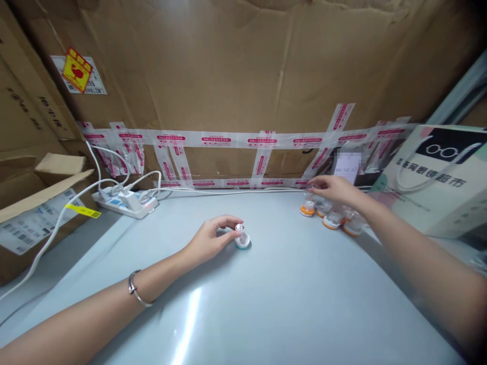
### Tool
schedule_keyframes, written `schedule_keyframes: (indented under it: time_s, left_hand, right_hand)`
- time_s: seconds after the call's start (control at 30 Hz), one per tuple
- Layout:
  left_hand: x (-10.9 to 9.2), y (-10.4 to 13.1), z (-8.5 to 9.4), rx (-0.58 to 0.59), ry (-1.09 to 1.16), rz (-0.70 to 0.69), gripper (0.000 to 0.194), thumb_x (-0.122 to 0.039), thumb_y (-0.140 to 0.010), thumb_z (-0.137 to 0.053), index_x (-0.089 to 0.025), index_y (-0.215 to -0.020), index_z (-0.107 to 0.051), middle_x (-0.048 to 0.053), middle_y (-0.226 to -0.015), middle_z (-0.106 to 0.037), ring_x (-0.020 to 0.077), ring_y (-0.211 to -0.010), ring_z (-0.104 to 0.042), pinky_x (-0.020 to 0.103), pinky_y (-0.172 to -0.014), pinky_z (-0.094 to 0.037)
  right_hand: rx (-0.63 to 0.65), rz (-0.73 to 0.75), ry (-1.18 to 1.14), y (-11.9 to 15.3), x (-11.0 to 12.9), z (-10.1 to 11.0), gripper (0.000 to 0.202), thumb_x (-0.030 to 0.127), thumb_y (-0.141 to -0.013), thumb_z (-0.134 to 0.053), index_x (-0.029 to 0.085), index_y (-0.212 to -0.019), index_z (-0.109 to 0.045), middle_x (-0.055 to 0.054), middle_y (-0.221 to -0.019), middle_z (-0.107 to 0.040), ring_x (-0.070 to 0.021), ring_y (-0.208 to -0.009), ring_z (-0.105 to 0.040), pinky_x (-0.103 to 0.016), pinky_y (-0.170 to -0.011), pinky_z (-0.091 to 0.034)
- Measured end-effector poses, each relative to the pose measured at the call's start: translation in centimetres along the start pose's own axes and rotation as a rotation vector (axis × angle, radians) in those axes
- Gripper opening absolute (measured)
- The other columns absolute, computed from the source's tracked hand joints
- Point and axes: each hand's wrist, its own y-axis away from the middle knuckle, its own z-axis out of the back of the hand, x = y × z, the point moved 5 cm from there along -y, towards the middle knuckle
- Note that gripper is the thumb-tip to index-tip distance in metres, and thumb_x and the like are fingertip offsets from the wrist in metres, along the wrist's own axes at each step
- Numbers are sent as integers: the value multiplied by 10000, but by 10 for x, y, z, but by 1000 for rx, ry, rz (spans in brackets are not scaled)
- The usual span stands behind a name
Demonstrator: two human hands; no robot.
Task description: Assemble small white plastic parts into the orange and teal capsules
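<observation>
My left hand point(213, 234) is closed, pinching a small white figurine point(239, 228) between thumb and fingers. The figurine is over a round white base point(242, 242) with a teal rim on the table; whether the two are joined I cannot tell. Further back on the right, my right hand point(329, 188) is closed at the top of a clear-domed capsule point(308, 207) with an orange base and a small white shape inside. Several similar capsules stand close beside it, among them an orange-based capsule point(353, 224) under my right forearm. My wrist and arm partly hide this group.
A large cardboard box point(220, 66) walls off the table's back. At the left are a power strip point(133, 205) with white cables and an open carton point(34, 218). A phone-like screen point(347, 170) and a paper bag point(433, 187) stand at the right behind my arm.
</observation>
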Motion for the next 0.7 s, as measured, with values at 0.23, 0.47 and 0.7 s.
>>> schedule_keyframes:
  time_s: [0.23, 0.47, 0.7]
  left_hand:
    - [4, -1, -5, 57, -45, -43, 217, -286, -814, -546, -202, -1004, -612, 33, -997, -661, 173, -935, -594, 281, -834, -439]
    - [0, 0, -7, 76, -69, -64, 226, -275, -817, -539, -202, -1018, -614, 45, -1031, -651, 185, -970, -581, 310, -879, -422]
    - [1, -2, -6, 55, -113, -121, 207, -254, -810, -558, -207, -998, -630, 43, -992, -649, 183, -936, -582, 305, -853, -423]
  right_hand:
    - [242, 250, -177, 74, 86, -8, 304, 431, -715, -561, 221, -934, -549, -48, -915, -646, -214, -837, -595, -330, -743, -461]
    - [333, 359, -102, 94, 101, -51, 206, 325, -727, -547, 193, -881, -581, -42, -860, -634, -191, -779, -571, -297, -685, -432]
    - [306, 318, -138, 95, 101, -57, 272, 352, -711, -585, 221, -950, -596, -46, -920, -645, -212, -798, -585, -311, -693, -439]
